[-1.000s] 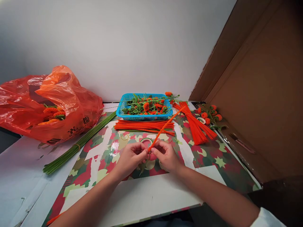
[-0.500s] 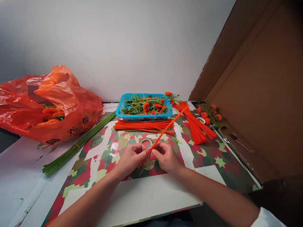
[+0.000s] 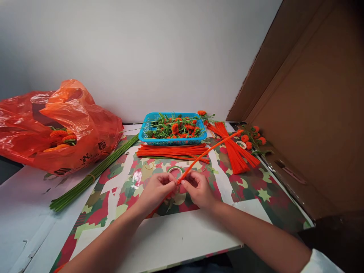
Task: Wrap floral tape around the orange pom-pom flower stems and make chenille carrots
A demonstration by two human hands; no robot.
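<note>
Orange pipe cleaners (image 3: pixel 205 152) are pinched between my two hands over the middle of the table, one long end slanting up to the right. My left hand (image 3: pixel 161 187) is closed on them, thumb and forefinger together; an orange end shows below its palm. My right hand (image 3: pixel 199 187) pinches close beside it, fingertips nearly touching the left ones. The exact join between the fingers is too small to make out. Just behind the hands lies a roll of tape (image 3: pixel 175 171). A row of loose orange pipe cleaners (image 3: pixel 170 151) rests beyond it.
A blue basket (image 3: pixel 172 141) holds orange flowers with green stems. Crossed orange bundles (image 3: pixel 239 159) and finished flowers (image 3: pixel 256 138) lie at right, near a cardboard wall (image 3: pixel 307 113). On the left are a green pipe cleaner bundle (image 3: pixel 93 176) and a red plastic bag (image 3: pixel 88 125).
The long orange end has swung down to the right, and another orange end now shows below my left hand. Both hands stay almost in place.
</note>
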